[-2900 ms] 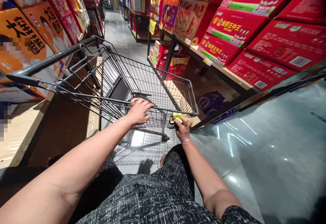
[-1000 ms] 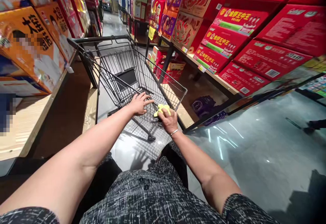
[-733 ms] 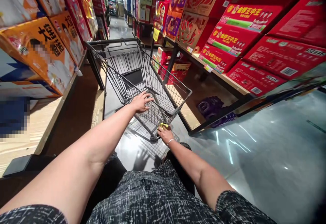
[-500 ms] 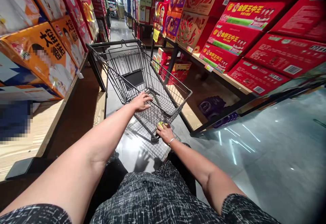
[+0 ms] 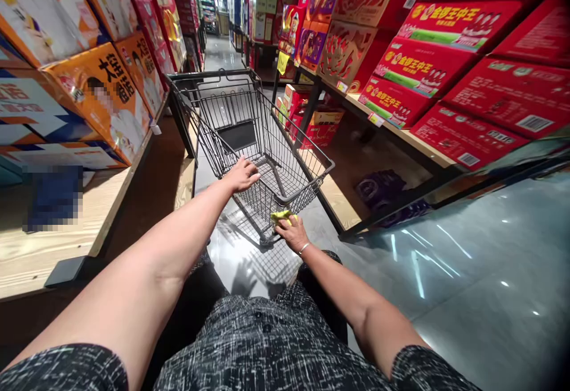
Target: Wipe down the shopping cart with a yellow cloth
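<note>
A black wire shopping cart (image 5: 296, 168) stands in front of me, its basket bare inside and its narrow end towards me. My left hand (image 5: 243, 174) lies over the left top rim, fingers bent close together around it; their undersides are hidden. My right hand (image 5: 293, 234), with a bracelet at the wrist, holds a yellow-green cloth (image 5: 282, 218) against the near end of the cart, below the rim. The fingers press on the cloth, and part of it sticks out to the left.
Shelves with orange cartons (image 5: 104, 100) flank the cart on the left. On the right, a shelf carries stacked red boxes (image 5: 401, 73), with purple packs (image 5: 380, 188) beneath. An aisle (image 5: 221, 53) runs on beyond the cart. Shiny grey floor (image 5: 472, 272) stretches to the right.
The cloth shows more beside my right hand, which has shifted slightly down. My left hand's fingers are closer together on the rim. The view has turned slightly left.
</note>
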Tool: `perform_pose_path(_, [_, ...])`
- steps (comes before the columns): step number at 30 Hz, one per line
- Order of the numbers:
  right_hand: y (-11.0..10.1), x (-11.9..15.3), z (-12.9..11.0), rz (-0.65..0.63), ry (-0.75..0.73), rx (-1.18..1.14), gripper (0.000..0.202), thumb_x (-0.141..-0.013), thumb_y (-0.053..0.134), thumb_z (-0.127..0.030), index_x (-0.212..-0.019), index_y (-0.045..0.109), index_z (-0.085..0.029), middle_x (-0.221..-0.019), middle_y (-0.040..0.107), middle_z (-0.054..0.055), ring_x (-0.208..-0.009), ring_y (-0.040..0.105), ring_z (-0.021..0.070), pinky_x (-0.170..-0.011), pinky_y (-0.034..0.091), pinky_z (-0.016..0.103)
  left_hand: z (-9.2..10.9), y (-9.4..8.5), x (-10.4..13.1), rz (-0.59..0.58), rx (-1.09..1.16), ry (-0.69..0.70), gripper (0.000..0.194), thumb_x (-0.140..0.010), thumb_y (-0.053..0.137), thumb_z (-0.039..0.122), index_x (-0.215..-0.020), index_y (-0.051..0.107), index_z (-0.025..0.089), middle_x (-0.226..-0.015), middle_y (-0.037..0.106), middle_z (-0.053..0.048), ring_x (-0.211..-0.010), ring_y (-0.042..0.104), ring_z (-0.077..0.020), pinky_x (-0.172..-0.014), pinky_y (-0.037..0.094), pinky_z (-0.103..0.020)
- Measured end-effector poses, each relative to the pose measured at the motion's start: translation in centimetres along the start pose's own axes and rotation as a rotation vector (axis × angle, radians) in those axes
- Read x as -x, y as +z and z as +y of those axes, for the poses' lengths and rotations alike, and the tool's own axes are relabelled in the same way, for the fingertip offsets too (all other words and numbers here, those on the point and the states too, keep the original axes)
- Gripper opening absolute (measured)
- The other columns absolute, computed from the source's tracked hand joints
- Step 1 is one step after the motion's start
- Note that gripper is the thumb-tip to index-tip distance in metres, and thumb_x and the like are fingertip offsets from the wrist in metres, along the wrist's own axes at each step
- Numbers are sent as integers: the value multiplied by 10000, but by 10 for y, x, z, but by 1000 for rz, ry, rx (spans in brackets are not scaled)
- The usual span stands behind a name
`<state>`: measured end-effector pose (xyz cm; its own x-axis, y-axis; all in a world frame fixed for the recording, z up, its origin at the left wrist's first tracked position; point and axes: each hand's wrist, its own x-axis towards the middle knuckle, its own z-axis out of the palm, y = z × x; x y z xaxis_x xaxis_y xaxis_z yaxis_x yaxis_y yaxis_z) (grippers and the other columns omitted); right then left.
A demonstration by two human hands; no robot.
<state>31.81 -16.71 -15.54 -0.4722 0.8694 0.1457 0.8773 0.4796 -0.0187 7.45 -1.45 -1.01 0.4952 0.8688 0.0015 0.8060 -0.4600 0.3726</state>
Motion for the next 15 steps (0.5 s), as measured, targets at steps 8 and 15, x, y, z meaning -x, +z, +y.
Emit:
perform_pose_path(8, [10, -14, -32, -13, -103, -66, 232, -891, 586, -176, -971, 760, -308, -1171, 671, 41, -1079, 497, 266, -888, 383, 415, -20, -9, 13, 55, -64, -82, 456, -922, 440, 579, -1110, 643, 217, -1282, 547, -109, -1489, 237, -314, -1221, 266, -435])
perform_pose_path(15, [-94, -58, -44, 473, -129, -177, 434, -873, 591, -212, -1280, 657, -345, -1295, 605, 38, -1201, 428, 277, -994, 351, 413, -15, -2, 30, 23, -80, -117, 354, -915, 474, 446, -1117, 693, 256, -1386, 543, -72, -1519, 110, -384, -1209, 144, -632])
